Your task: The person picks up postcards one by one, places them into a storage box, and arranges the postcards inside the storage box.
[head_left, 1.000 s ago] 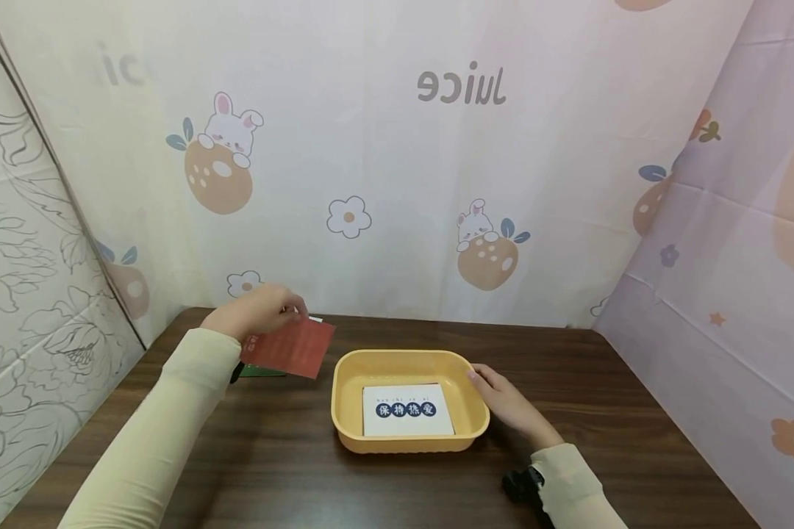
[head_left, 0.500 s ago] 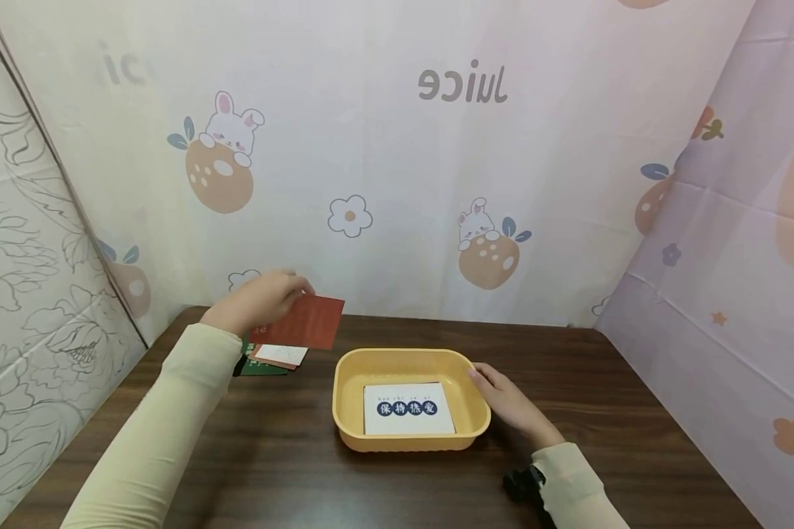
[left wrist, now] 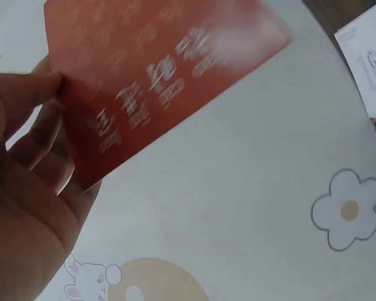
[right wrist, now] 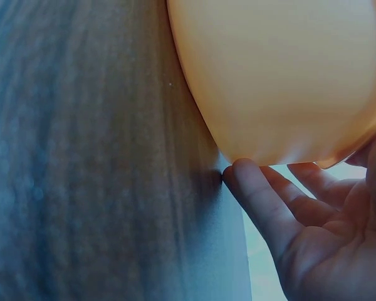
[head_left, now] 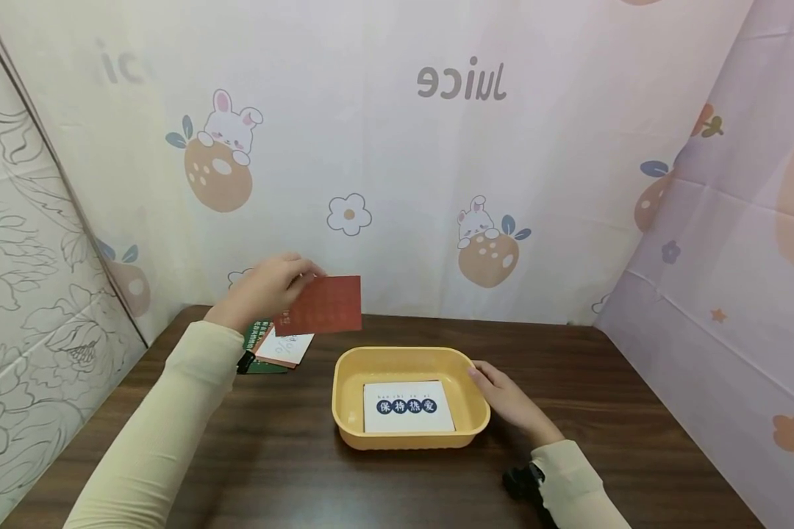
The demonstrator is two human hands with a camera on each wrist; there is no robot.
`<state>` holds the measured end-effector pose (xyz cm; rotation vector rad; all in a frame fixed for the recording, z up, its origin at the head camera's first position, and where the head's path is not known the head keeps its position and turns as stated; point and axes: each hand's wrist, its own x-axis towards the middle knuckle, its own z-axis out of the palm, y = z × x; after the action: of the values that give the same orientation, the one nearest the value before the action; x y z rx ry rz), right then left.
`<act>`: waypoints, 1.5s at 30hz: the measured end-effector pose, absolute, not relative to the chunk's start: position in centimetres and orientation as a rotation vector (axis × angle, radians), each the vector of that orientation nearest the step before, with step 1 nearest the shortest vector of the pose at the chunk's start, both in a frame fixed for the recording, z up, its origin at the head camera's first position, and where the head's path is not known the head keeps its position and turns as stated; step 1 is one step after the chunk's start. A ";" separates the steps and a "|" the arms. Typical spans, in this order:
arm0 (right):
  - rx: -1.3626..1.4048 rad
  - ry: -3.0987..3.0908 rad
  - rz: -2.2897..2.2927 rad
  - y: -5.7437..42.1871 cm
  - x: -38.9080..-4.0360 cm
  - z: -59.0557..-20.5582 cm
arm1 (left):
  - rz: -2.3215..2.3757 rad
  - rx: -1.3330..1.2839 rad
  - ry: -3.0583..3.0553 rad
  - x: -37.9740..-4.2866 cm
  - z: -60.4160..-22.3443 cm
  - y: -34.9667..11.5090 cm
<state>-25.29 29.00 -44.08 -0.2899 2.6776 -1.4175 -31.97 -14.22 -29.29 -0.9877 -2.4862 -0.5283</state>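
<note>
Red card [head_left: 327, 307] is up in the air over the left side of the bench [head_left: 291, 441], pinched at one short end by the left hand [head_left: 265, 290], thumb on one face and fingers behind. Long axis runs left to right, nearly level from the head camera, free short end pointing right. Looks like thin flat stock; the left wrist view shows pale lettering and a shiny glare patch. Partly hidden behind it, a white card [head_left: 287, 348] with handwriting-style print overlaps a green card [head_left: 267, 368] on the bench.

Right hand [head_left: 506, 400] is holding the right end of a yellow tray [head_left: 406, 442], thumb at the rim, fingertips against the outer wall. Tray's smooth, looks like plastic, rounded corners, long side running left to right. Flat inside it: a white rectangular card [head_left: 409, 422] with dark blue circles. Bench is dark wood grain, with creased printed cloth [head_left: 397, 162] behind.
</note>
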 end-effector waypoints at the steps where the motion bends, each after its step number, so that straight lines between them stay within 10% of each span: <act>1: -0.293 2.675 -1.422 29.0 -25.3 -44.1 | -0.546 -1.011 -2.483 -32.0 -29.3 -14.1; 45: -0.270 2.673 -1.426 28.8 -25.1 -43.6 | -0.742 -1.305 -2.748 -32.6 -32.3 -5.3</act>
<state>-25.06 28.76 -43.61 -0.2704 2.6726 -1.4256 -32.56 -5.29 -32.31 -1.3046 -2.7479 -0.7423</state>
